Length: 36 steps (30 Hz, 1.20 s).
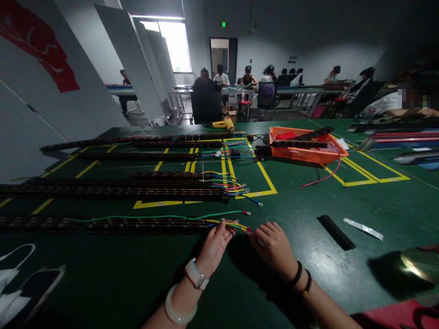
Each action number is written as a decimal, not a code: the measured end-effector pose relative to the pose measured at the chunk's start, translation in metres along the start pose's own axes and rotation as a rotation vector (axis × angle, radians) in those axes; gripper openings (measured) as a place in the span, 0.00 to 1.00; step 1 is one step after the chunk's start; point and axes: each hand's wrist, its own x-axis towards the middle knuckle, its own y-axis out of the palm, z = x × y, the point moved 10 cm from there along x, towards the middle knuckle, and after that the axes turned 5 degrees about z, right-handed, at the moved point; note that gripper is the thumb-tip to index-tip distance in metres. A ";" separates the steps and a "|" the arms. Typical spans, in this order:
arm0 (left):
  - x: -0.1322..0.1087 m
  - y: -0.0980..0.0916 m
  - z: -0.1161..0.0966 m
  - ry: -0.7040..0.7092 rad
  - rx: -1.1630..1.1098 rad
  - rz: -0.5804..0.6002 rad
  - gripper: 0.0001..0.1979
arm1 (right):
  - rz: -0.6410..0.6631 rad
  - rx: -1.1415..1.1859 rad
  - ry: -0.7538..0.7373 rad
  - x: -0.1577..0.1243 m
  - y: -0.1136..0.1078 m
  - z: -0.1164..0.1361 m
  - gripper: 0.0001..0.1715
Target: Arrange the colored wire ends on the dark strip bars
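Observation:
A dark cable bundle (147,224) in black sleeving lies along the table, its yellow, green and blue wires (212,222) coming out at the right end. Those wires run through my left hand (217,242), between the thumb and the half-curled fingers. At their tips, by the red-sleeved terminals, my right hand (274,246) is closed in a pinch; its fingertips partly hide the ends. Just above, a loose green wire (219,214) ends in a ring terminal and touches neither hand.
More bundles (154,189) lie parallel behind. An orange basket (308,153) holds black sleeved pieces, with a yellow heat gun (224,124) to its left. A black strip (335,233) and a white strip (363,229) lie at right. Co-workers sit beyond the green table (291,196).

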 end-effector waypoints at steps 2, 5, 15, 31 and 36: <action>0.000 0.000 0.000 0.007 0.003 0.007 0.12 | 0.016 -0.028 0.064 0.011 -0.002 -0.015 0.17; 0.000 -0.001 0.000 -0.003 0.015 0.017 0.13 | 0.082 -0.051 0.131 0.027 0.010 -0.036 0.19; 0.001 -0.005 -0.001 -0.088 0.002 0.030 0.11 | 0.296 -0.044 0.187 0.037 0.069 -0.052 0.22; -0.001 -0.002 -0.002 -0.088 0.031 0.020 0.11 | 0.036 0.095 -0.036 0.017 0.015 -0.030 0.24; -0.001 -0.004 0.000 -0.091 0.021 0.004 0.11 | 0.007 0.027 -0.136 0.008 0.020 -0.006 0.21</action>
